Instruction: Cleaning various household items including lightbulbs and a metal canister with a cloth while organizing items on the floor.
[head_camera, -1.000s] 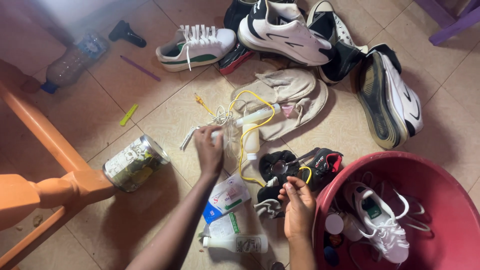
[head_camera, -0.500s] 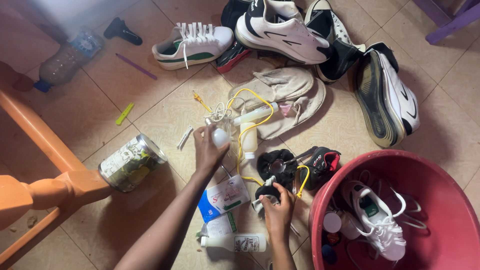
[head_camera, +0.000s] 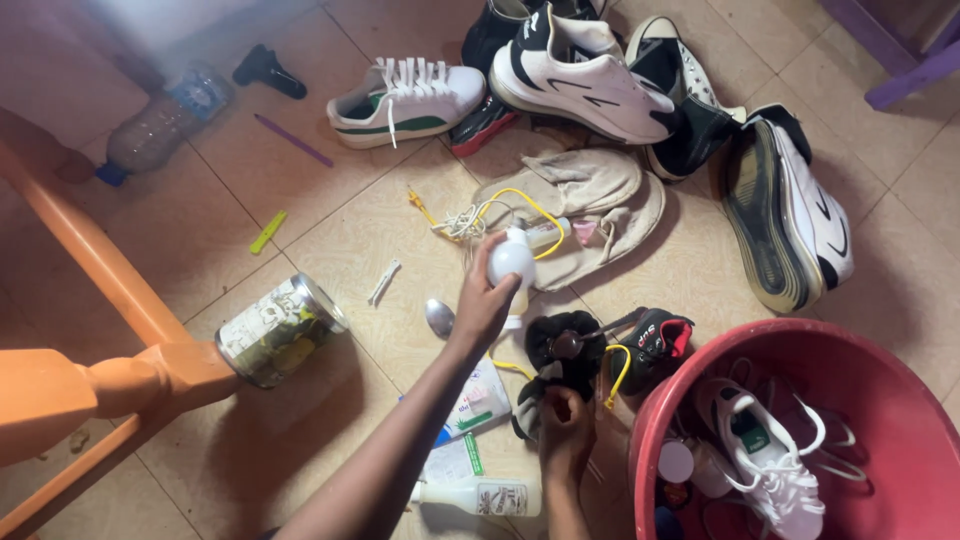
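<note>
So the left hand (head_camera: 485, 300) is wrapped around a small white bottle (head_camera: 512, 258), fingers closed on it from below, holding it up over the tiled floor (head_camera: 330, 220) just in front of a beige cloth (head_camera: 590, 195) with a yellow cord (head_camera: 500, 210) on it. The right hand (head_camera: 565, 430) is lower down, fingers pinched on a dark sock-like cloth (head_camera: 565, 355) right beside a black shoe (head_camera: 650, 345). Can't really tell what the round dark thing on that cloth is. A metal spoon (head_camera: 438, 318) lies just left of the left wrist. The red basin (head_camera: 800, 350) is cut off at the right and bottom edge, with a white sneaker (head_camera: 765, 455) inside it. The tin can (head_camera: 280, 330) lies on its side near the orange chair leg (head_camera: 110, 375).
</note>
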